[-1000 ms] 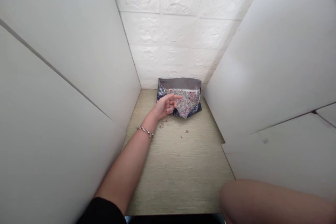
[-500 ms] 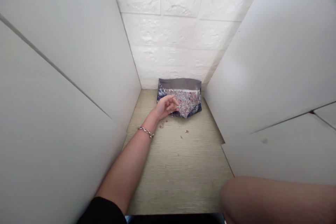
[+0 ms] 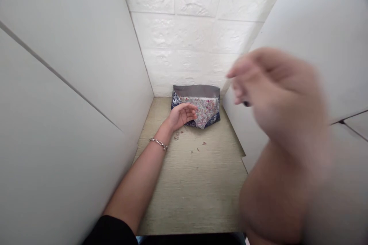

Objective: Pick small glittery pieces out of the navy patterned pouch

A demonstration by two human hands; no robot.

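Observation:
An open bag (image 3: 211, 92) with a grey inside and dark blue patterned outside stands against the back wall. Small multicoloured bits (image 3: 205, 109) fill it. My left hand (image 3: 182, 116) rests at the bag's near left edge, palm turned toward it, fingers loosely bent and holding nothing I can see. Raised high on the right, closer to the camera, is my right hand (image 3: 276, 95), blurred by motion. Its fingers are drawn together. A small dark spot shows beneath them, too smeared to identify.
Loose crumbs (image 3: 204, 143) lie on the pale wood-grain surface (image 3: 189, 195) before the bag. White panels rise at left (image 3: 86, 46) and right (image 3: 339, 65). A white brick-patterned wall (image 3: 195, 32) stands behind. My bare knee (image 3: 267, 199) is at lower right.
My right hand has come into view at the right, raised above the knee. My left hand's fingers have straightened a little beside the bag. The bag has stayed in place.

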